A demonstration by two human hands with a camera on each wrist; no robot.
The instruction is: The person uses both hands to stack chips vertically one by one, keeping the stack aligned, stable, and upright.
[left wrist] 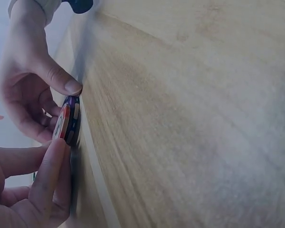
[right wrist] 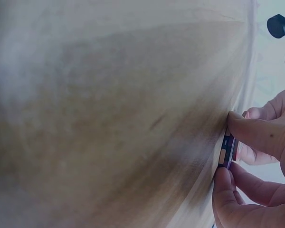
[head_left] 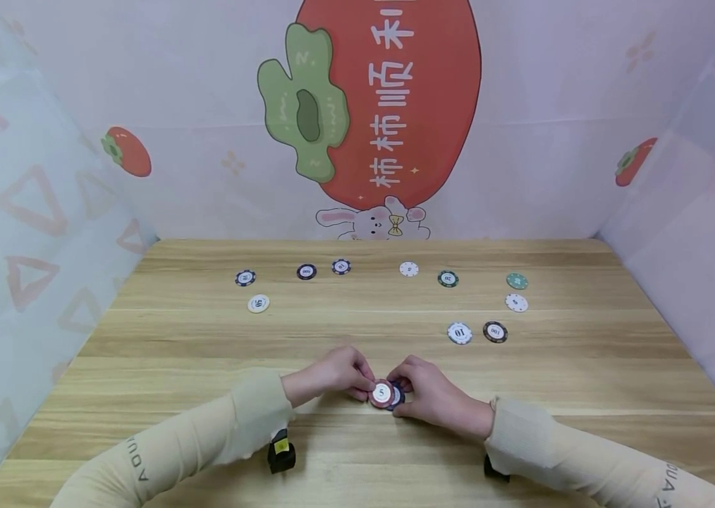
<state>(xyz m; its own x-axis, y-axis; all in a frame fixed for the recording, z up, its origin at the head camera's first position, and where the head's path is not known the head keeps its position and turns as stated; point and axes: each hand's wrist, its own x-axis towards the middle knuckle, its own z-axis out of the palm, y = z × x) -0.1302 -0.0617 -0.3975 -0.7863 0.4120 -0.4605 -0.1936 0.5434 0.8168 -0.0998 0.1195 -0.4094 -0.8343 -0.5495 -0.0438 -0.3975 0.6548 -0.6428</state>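
Note:
A red poker chip [head_left: 381, 394] marked 5 lies face up near the table's front, overlapping a dark blue chip [head_left: 399, 399] on its right. My left hand [head_left: 343, 372] pinches the red chip at its left edge between thumb and fingers. From the other side, my right hand [head_left: 430, 396] grips the dark chip by its rim. The left wrist view shows the red chip [left wrist: 61, 124] against the dark chip [left wrist: 76, 118], close to the tabletop. In the right wrist view the dark chip's edge [right wrist: 225, 152] shows between right thumb and fingers.
Several chips lie scattered on the wooden table [head_left: 205, 367] farther back, among them a cream 50 chip [head_left: 259, 303], a white 10 chip [head_left: 460, 333] and a black 100 chip [head_left: 495, 331]. A printed cloth wall [head_left: 522, 141] stands behind the table.

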